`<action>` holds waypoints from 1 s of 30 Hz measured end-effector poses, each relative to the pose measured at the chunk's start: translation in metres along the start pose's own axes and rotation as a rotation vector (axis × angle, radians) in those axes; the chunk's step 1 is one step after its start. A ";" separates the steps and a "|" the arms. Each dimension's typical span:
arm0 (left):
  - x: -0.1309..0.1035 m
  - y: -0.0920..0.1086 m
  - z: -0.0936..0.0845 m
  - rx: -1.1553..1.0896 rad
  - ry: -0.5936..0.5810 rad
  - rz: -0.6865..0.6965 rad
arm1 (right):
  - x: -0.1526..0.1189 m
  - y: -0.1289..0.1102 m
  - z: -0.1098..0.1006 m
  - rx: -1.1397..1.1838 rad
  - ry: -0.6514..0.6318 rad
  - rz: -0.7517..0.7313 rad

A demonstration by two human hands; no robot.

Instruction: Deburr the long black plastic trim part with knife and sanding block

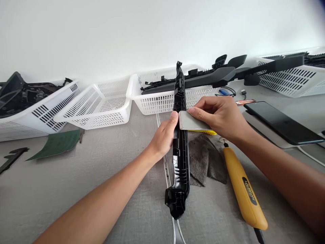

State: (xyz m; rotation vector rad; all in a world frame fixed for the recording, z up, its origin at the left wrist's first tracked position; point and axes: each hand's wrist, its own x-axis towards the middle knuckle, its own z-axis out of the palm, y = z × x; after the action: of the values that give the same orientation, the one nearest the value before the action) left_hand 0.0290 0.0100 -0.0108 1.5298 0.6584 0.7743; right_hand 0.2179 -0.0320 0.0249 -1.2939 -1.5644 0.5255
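Note:
A long black plastic trim piece [180, 166] stands lengthwise in front of me, its ribbed inner side showing. My left hand [164, 137] is closed round its middle from the left, thumb on top. In my right hand [218, 117] is a flat, light grey rectangular block [194, 121], pinched between thumb and fingers. The block's left end meets the trim piece's right edge, close to my left thumb. Below the block lies a crumpled dark grey cloth [207, 159], and part of a yellow object [209, 132] shows beneath it.
A yellow corded power tool [243, 189] lies at right, near a black phone [284, 122]. White baskets stand along the wall: one with black parts behind the trim piece [154, 103], one bare inside [101, 118], others at both sides. Green sandpaper [57, 145] and a black caliper [12, 158] lie left.

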 end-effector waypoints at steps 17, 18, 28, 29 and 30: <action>0.001 0.002 0.001 0.017 0.018 0.009 | -0.001 0.002 0.002 -0.126 0.044 0.043; 0.000 0.002 0.001 0.019 0.010 0.017 | -0.002 0.002 0.002 -0.122 0.055 0.053; -0.006 0.003 0.006 0.055 -0.087 0.011 | 0.005 0.021 -0.002 -0.131 0.345 0.089; -0.006 0.003 0.005 0.041 -0.060 0.012 | 0.004 0.021 0.000 -0.131 0.319 0.084; -0.006 0.003 0.005 0.024 -0.023 0.013 | 0.004 0.020 0.002 -0.131 0.280 0.077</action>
State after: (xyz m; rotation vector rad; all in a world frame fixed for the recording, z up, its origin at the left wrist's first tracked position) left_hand 0.0292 0.0025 -0.0084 1.5644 0.6434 0.7605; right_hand 0.2259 -0.0215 0.0093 -1.4632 -1.3371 0.2776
